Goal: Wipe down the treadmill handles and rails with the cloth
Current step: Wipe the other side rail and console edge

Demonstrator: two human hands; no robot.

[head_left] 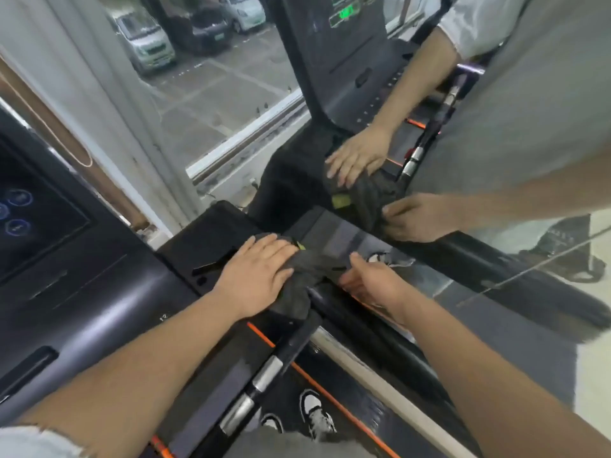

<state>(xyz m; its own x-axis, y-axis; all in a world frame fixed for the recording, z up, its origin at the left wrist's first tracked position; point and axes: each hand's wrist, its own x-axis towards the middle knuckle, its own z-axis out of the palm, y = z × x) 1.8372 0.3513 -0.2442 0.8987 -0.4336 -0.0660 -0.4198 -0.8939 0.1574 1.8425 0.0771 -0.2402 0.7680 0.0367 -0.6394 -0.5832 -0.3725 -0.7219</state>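
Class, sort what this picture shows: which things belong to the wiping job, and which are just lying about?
Job: cloth; left hand flat on it; right hand at its edge; treadmill handle; side rail.
Just there: console screen; shoes; parked cars outside.

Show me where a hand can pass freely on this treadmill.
Free: the grey console face between the screen and the left hand; the handle below the cloth, down to its silver grips. Crowded: the corner by the window, where the right hand meets the left at the cloth.
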